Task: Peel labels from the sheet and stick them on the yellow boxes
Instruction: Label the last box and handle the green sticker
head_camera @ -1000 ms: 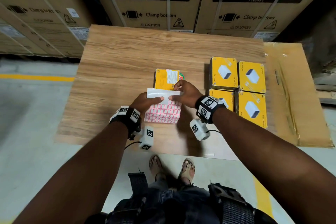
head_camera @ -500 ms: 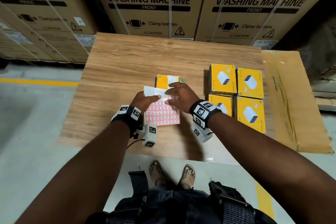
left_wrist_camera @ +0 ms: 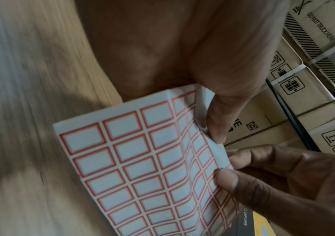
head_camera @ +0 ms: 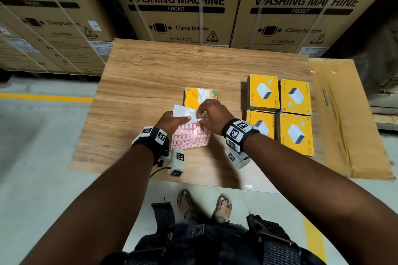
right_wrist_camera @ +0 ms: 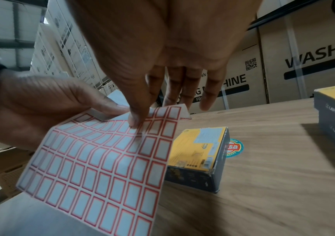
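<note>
**Both hands on the label sheet above the wooden board**

The left hand (head_camera: 172,121) pinches the label sheet (head_camera: 191,137) near its folded-back top, thumb on the printed face and fingers behind. The right hand (head_camera: 213,117) meets the same upper edge: its thumb (right_wrist_camera: 136,118) presses on a red-bordered label near the top, while the other fingers (right_wrist_camera: 209,89) extend fairly straight beyond the sheet; whether a label is lifted cannot be told. The sheet hangs just in front of a single yellow box (head_camera: 197,98) lying on the wooden board (head_camera: 150,84). Four more yellow boxes (head_camera: 280,112) sit grouped to the right, well apart from the hands.
</note>
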